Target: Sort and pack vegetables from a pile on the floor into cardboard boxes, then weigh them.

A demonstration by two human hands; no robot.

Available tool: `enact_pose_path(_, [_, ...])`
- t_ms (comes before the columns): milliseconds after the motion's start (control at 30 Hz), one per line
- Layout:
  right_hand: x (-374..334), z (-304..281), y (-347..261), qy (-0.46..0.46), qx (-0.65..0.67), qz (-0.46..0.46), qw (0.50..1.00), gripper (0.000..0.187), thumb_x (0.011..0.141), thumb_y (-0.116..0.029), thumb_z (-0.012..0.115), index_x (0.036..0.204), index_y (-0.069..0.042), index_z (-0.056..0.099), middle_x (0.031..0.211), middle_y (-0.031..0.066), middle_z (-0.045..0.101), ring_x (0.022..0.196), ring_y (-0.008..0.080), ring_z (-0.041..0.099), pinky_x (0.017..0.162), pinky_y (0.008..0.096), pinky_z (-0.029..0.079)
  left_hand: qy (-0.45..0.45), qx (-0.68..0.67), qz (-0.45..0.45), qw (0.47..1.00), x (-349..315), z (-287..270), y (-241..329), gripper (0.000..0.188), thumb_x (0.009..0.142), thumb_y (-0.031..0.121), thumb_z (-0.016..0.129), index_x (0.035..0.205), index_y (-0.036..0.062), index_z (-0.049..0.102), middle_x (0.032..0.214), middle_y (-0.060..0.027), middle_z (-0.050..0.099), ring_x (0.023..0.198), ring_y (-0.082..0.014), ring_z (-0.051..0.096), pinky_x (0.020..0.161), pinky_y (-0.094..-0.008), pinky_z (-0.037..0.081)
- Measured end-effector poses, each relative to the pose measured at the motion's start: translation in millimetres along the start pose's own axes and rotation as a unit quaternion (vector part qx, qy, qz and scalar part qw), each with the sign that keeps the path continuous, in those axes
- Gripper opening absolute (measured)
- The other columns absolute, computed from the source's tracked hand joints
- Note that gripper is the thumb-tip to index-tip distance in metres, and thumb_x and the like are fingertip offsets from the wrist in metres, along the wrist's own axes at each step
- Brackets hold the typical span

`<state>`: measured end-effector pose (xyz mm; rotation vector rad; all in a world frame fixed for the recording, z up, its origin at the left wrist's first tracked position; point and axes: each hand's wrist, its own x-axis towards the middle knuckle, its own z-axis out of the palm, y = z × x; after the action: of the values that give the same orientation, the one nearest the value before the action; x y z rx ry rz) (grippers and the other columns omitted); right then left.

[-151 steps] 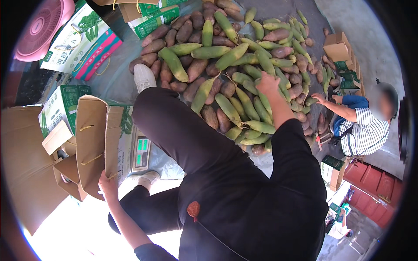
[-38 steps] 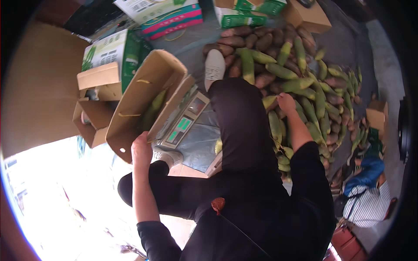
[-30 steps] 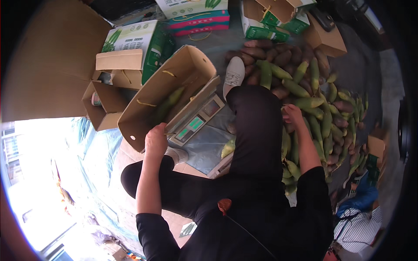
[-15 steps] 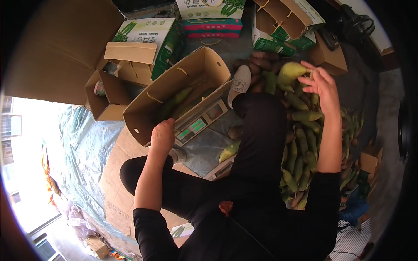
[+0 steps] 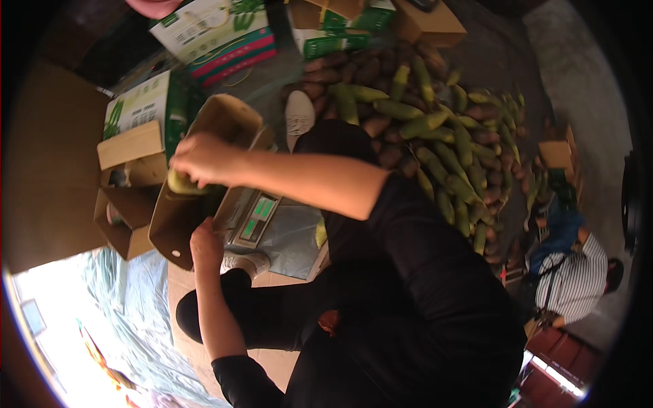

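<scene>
My right hand (image 5: 207,160) reaches across to the left and is closed around a pale green radish (image 5: 182,183). It holds the radish over the mouth of a long open cardboard box (image 5: 228,112). My left hand (image 5: 207,246) grips the near edge of that box, its fingertips partly hidden. Beside the box, a digital scale (image 5: 255,221) shows lit green displays; the box seems to sit on it. The box's inside is mostly covered by my right hand and forearm.
Right of my leg spreads a large pile of green radishes (image 5: 452,160), with brownish roots (image 5: 364,71) at its far side. Printed cartons (image 5: 214,34) stand at the far left, near a small open box (image 5: 126,214). A person in a striped top (image 5: 575,279) is at the right.
My right hand has carried the radish from the pile leftward to over the box. My left hand stays at the box edge. The view has turned, bringing a person into sight.
</scene>
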<state>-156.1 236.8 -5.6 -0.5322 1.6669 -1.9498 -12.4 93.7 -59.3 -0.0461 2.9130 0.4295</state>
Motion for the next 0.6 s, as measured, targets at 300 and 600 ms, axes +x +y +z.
enact_pose_path(300, [-0.8, 33.1, 26.5, -0.006, -0.416, 0.045, 0.908, 0.023, 0.082, -0.023, 0.057, 0.084, -0.002, 0.066, 0.081, 0.0193, 0.065, 0.078, 0.0341, 0.065, 0.066, 0.0424, 0.052, -0.003, 0.011, -0.011, 1.000, -3.9, 8.8, -14.7, 0.023, 0.077, 0.001, 0.047, 0.096, 0.0009, 0.060, 0.084, -0.0249, 0.062, 0.085, -0.0418, 0.059, 0.072, -0.0471, 0.046])
enact_pose_path(600, [-110.3, -158.9, -41.5, 0.150, -0.167, 0.010, 0.974, 0.026, 0.081, -0.023, 0.061, 0.092, 0.000, 0.065, 0.078, 0.0100, 0.066, 0.071, 0.0135, 0.063, 0.063, 0.0294, 0.050, -0.012, -0.025, -0.031, 0.999, -8.0, -5.5, -12.8, 0.018, 0.079, 0.004, 0.050, 0.093, 0.0007, 0.061, 0.085, -0.0231, 0.063, 0.085, -0.0404, 0.059, 0.072, -0.0436, 0.047])
